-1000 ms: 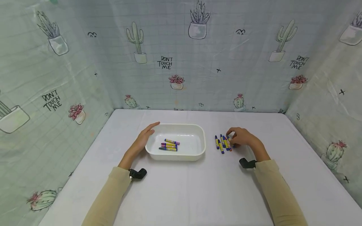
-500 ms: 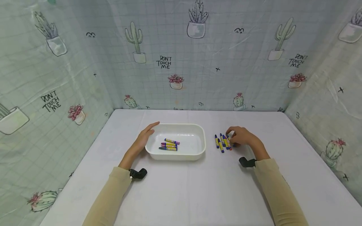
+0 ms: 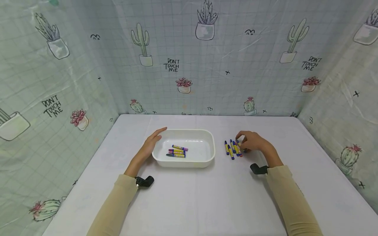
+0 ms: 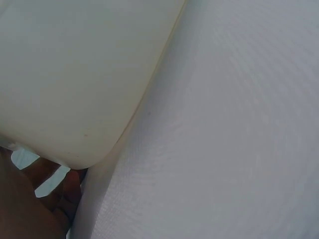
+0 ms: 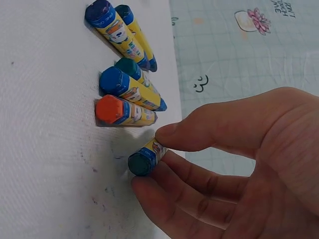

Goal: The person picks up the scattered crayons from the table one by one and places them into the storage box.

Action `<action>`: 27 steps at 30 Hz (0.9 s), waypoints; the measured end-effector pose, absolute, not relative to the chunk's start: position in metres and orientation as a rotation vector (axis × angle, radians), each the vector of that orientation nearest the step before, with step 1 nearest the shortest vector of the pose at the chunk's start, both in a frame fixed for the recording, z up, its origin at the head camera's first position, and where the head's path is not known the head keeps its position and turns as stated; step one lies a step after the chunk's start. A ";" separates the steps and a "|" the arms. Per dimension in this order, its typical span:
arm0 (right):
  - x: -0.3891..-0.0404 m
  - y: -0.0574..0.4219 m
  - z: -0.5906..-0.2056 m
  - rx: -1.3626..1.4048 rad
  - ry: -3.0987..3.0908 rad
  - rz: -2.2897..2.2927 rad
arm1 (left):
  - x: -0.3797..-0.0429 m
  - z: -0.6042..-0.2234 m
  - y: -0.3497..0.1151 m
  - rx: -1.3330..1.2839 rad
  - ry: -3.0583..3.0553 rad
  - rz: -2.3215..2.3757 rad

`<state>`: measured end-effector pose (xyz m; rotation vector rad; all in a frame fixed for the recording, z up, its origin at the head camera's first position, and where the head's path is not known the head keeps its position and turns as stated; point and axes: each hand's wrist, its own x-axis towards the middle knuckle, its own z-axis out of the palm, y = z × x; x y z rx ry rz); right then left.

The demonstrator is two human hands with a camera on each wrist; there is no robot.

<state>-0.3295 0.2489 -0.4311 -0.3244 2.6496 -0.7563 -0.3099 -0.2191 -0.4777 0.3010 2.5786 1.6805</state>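
Note:
My left hand [image 3: 147,146] holds the left end of a white tray [image 3: 183,164], thumb at its rim and fingers along the outside. In the left wrist view, part of that hand [image 4: 30,204] shows below the tray wall [image 4: 75,74]. Several crayons lie inside, one dark-tipped [image 3: 176,155], another purple [image 3: 179,147]. To the tray's right, my right hand [image 3: 253,142] pinches a crayon with a dark green end [image 5: 141,163] between thumb and fingers, low over the table. Beside it lie more crayons, including an orange-ended one [image 5: 109,109] and a blue-ended one [image 5: 113,81].
Everything stands on a white-covered table [image 3: 195,200]. A cactus-printed sheet [image 3: 189,59] rises behind the table and on both sides. Each wrist wears a black camera, the left one [image 3: 144,181] near the tray's front corner, the right one [image 3: 259,169] below the loose crayons.
Almost nothing differs: both hands, the tray and the crayons keep their places, and the head view shifts slightly.

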 end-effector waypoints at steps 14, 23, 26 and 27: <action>-0.325 0.249 -0.417 -0.395 2.693 -0.821 | -0.311 -0.480 -0.220 0.326 2.563 1.699; -0.320 0.243 -0.404 -0.464 2.706 -0.823 | -0.310 -0.480 -0.219 0.320 2.580 1.681; -0.321 0.239 -0.396 -0.454 2.725 -0.801 | -0.310 -0.479 -0.219 0.321 2.575 1.684; -0.322 0.237 -0.393 -0.459 2.731 -0.792 | -0.310 -0.479 -0.219 0.323 2.575 1.684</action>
